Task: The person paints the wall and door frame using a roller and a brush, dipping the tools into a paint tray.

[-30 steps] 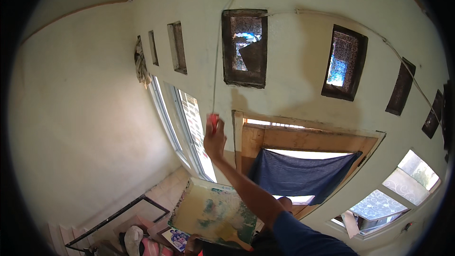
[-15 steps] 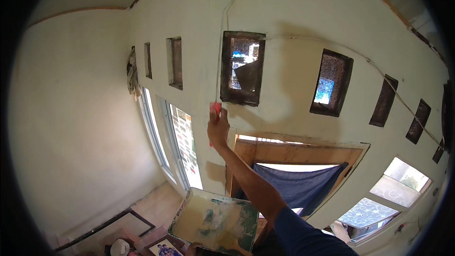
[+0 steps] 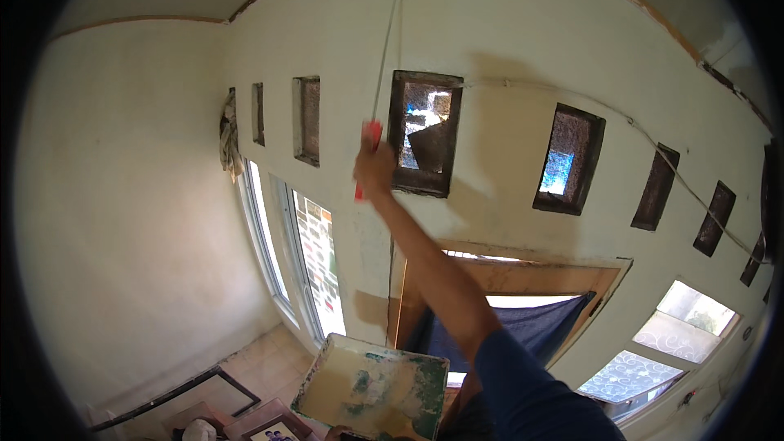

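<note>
The wall [image 3: 347,102] fills most of the view, pale and pierced by dark-framed openings. Low in it is the door [image 3: 531,280], hung with a blue cloth [image 3: 549,322]. The tray [image 3: 384,363], smeared cream and green, is below. The tool [image 3: 372,132] reaches up the wall, left of an opening [image 3: 428,135], its far end unclear. The right hand [image 3: 376,170] has its grip closed around the red handle. The left hand [image 3: 336,433] is at the tray's near rim, mostly cut off; its grip cannot be told.
</note>
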Demonstrator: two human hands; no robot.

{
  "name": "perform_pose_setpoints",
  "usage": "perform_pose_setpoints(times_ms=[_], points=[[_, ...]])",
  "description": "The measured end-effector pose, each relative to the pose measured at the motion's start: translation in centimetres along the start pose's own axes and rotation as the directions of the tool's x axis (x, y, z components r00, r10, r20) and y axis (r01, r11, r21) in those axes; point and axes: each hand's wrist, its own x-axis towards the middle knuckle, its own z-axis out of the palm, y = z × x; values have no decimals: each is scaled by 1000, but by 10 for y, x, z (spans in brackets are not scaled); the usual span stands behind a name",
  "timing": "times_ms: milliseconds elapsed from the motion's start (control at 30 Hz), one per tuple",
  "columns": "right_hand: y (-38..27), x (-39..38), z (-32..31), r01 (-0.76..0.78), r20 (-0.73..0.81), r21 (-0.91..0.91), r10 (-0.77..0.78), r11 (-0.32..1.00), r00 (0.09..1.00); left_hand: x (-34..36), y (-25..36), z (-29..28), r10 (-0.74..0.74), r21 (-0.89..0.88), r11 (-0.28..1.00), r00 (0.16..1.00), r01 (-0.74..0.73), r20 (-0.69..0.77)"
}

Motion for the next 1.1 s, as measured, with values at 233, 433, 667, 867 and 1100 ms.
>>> perform_pose_setpoints(times_ms=[233,433,667,867,1100], points=[[-13,41,-18,-10,88,41,6,999,996,-19,-24,18,-390,55,921,909,386,150],[18,-108,-89,-134,106,-84,143,987,984,-2,1,7,111,112,988,992,-104,-58],[-7,-48,-74,68,34,24,-69,997,997,2,-5,11,192,-151,967,978,-203,-83],[-104,77,-46,-172,153,116,154,978,976,-26,-33,26,-133,-299,948,990,112,-50],[-17,13,-60,-127,187,119,103,985,977,9,11,10,-91,-461,887,989,26,-119]])
